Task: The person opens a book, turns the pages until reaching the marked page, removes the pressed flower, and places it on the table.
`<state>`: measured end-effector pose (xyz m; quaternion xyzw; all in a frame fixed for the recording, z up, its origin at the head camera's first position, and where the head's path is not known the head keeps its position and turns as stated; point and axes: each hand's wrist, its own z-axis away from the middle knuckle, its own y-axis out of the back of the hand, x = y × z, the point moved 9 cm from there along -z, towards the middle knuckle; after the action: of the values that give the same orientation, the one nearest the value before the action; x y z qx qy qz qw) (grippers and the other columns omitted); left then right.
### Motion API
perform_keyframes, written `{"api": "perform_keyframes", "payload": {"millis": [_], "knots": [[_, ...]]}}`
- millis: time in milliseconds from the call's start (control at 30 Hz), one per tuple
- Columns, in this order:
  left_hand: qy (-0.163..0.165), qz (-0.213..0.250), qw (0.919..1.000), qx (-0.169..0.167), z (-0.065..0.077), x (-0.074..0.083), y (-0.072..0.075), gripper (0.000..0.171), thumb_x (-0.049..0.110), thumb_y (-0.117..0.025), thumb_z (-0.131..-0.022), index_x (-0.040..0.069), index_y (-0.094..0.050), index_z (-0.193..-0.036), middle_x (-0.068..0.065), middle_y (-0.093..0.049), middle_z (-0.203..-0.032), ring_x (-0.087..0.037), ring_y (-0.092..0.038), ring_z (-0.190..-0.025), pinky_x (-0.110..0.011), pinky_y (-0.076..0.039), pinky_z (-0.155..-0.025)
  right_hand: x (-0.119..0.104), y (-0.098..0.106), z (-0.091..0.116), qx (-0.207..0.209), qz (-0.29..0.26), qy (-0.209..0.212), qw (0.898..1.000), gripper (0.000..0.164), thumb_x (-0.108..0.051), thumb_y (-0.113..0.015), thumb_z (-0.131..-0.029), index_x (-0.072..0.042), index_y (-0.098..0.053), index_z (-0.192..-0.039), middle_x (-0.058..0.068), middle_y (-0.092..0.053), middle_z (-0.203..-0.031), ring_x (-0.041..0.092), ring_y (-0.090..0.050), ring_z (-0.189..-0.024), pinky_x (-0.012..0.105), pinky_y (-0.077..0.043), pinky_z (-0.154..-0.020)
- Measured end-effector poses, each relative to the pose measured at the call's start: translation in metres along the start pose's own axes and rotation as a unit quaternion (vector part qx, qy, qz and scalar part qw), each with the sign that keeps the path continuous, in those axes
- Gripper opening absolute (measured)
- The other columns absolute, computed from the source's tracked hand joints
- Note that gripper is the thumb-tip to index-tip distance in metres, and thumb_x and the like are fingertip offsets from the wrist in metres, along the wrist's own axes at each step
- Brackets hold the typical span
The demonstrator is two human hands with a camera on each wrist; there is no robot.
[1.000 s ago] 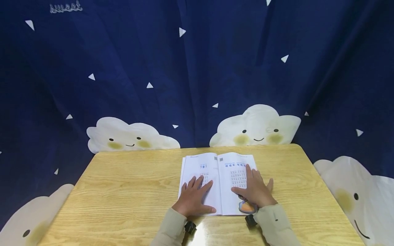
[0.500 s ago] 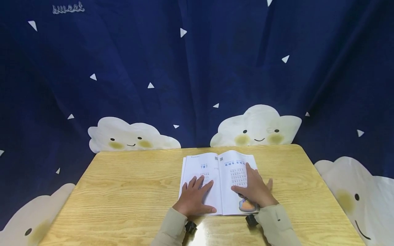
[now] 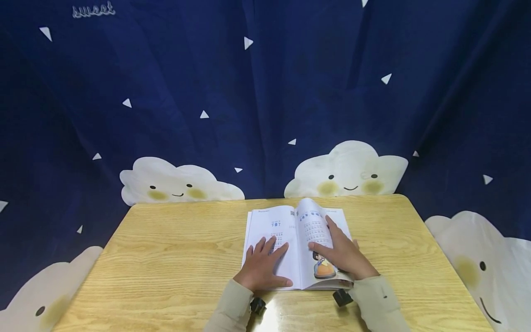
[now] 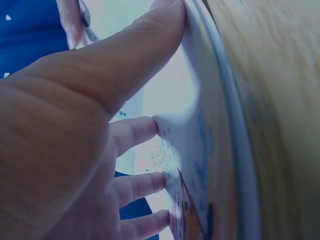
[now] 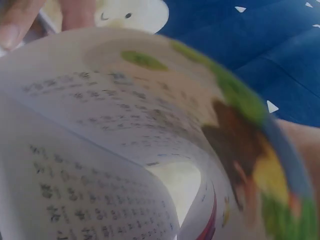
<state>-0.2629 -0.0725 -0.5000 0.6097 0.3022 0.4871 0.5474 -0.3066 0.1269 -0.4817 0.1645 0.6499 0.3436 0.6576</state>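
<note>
An open book (image 3: 265, 221) with printed Chinese text lies on the wooden table. My left hand (image 3: 261, 269) rests spread on its left page, fingers straight and thumb toward the spine. In the left wrist view those fingertips (image 4: 159, 182) press against the paper near the book's lower edge. The right page (image 3: 313, 230), which shows a cartoon child, bends up off the pages below. My right hand (image 3: 348, 253) pinches its outer side, thumb on the printed face. From the right wrist, the page's curled underside (image 5: 150, 110) with a coloured picture fills the view and hides most of that hand.
The light wooden table (image 3: 174, 249) extends to both sides of the book. A dark blue curtain (image 3: 186, 69) with white triangles and smiling clouds hangs right behind its far edge. A small black device (image 3: 342, 297) sits at the right wrist.
My right hand has shifted slightly left, and the right page has gone from nearly flat to lifted and curved toward the spine. The left hand stays in place on the left page.
</note>
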Motion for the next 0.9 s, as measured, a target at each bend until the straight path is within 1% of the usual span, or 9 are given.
{"api": "perform_keyframes", "payload": {"millis": [100,233,333,400,500,567,667,767,900], "knots": [[-0.001,0.000,1.0000,0.002,0.000,0.000,0.001,0.093,0.071,-0.068,-0.071,0.029,-0.039,-0.149,-0.012,-0.031,-0.155,-0.040,-0.026,-0.140,-0.064,-0.025,-0.105,-0.002,0.000,0.001,-0.011,-0.040,-0.002,0.999,0.103,-0.061,-0.063,-0.083,-0.015,-0.007,-0.156,0.019,-0.027,-0.155,0.039,-0.040,-0.132,0.066,-0.020,-0.105],[-0.001,0.001,1.0000,0.003,0.000,0.000,0.002,0.093,0.070,-0.069,-0.071,0.029,-0.040,-0.148,-0.012,-0.031,-0.154,-0.041,-0.026,-0.140,-0.065,-0.025,-0.104,-0.007,0.001,0.003,-0.027,-0.075,0.004,0.997,0.094,-0.060,-0.059,-0.087,-0.019,-0.010,-0.156,0.016,-0.029,-0.155,0.038,-0.041,-0.131,0.060,-0.032,-0.103],[-0.001,0.001,1.0000,0.003,0.000,0.001,0.001,0.093,0.070,-0.069,-0.070,0.028,-0.040,-0.148,-0.012,-0.031,-0.154,-0.041,-0.026,-0.140,-0.065,-0.026,-0.104,-0.012,0.001,0.005,-0.037,-0.100,0.015,0.994,0.086,-0.060,-0.054,-0.091,-0.019,-0.015,-0.155,0.015,-0.030,-0.154,0.039,-0.038,-0.134,0.062,-0.031,-0.103],[-0.001,0.002,1.0000,0.003,0.000,0.000,0.001,0.093,0.070,-0.069,-0.070,0.029,-0.040,-0.148,-0.012,-0.031,-0.154,-0.041,-0.026,-0.140,-0.065,-0.026,-0.104,-0.016,0.002,0.006,-0.039,-0.125,0.033,0.991,0.077,-0.054,-0.050,-0.095,-0.017,-0.018,-0.154,0.016,-0.032,-0.154,0.039,-0.036,-0.136,0.061,-0.028,-0.106],[0.000,0.002,1.0000,0.002,0.000,-0.001,-0.001,0.093,0.071,-0.069,-0.070,0.029,-0.039,-0.148,-0.012,-0.031,-0.154,-0.040,-0.026,-0.140,-0.065,-0.025,-0.105,-0.024,0.005,0.007,-0.035,-0.157,0.079,0.984,0.056,-0.032,-0.044,-0.103,-0.012,-0.025,-0.152,0.016,-0.037,-0.151,0.037,-0.034,-0.137,0.059,-0.023,-0.109],[0.000,0.003,1.0000,0.002,-0.001,-0.001,-0.001,0.093,0.071,-0.069,-0.070,0.030,-0.039,-0.149,-0.011,-0.031,-0.155,-0.040,-0.025,-0.140,-0.065,-0.025,-0.105,-0.029,0.009,0.008,-0.024,-0.158,0.119,0.980,0.049,-0.012,-0.040,-0.103,-0.011,-0.030,-0.151,0.016,-0.041,-0.148,0.037,-0.030,-0.139,0.059,-0.020,-0.110],[0.001,0.004,1.0000,0.001,-0.001,-0.001,-0.002,0.093,0.071,-0.068,-0.070,0.030,-0.039,-0.149,-0.011,-0.030,-0.155,-0.040,-0.025,-0.141,-0.065,-0.024,-0.105,-0.033,0.013,0.010,-0.008,-0.150,0.158,0.976,0.056,0.007,-0.039,-0.097,-0.014,-0.034,-0.149,0.013,-0.044,-0.147,0.034,-0.027,-0.141,0.060,-0.019,-0.109],[0.001,0.007,1.0000,0.002,0.000,-0.001,-0.002,0.093,0.071,-0.069,-0.070,0.030,-0.039,-0.149,-0.011,-0.030,-0.155,-0.040,-0.024,-0.141,-0.065,-0.024,-0.105,-0.034,0.018,0.011,0.011,-0.126,0.169,0.977,0.060,0.009,-0.042,-0.095,-0.017,-0.035,-0.149,0.011,-0.045,-0.147,0.034,-0.027,-0.140,0.061,-0.021,-0.108],[0.000,0.005,1.0000,0.006,0.000,0.000,-0.001,0.093,0.070,-0.069,-0.070,0.029,-0.040,-0.148,-0.011,-0.031,-0.155,-0.040,-0.025,-0.141,-0.065,-0.024,-0.105,-0.033,0.023,0.012,0.033,-0.091,0.153,0.983,0.062,0.009,-0.045,-0.093,-0.020,-0.038,-0.148,0.010,-0.042,-0.148,0.034,-0.031,-0.139,0.061,-0.026,-0.106]]}}
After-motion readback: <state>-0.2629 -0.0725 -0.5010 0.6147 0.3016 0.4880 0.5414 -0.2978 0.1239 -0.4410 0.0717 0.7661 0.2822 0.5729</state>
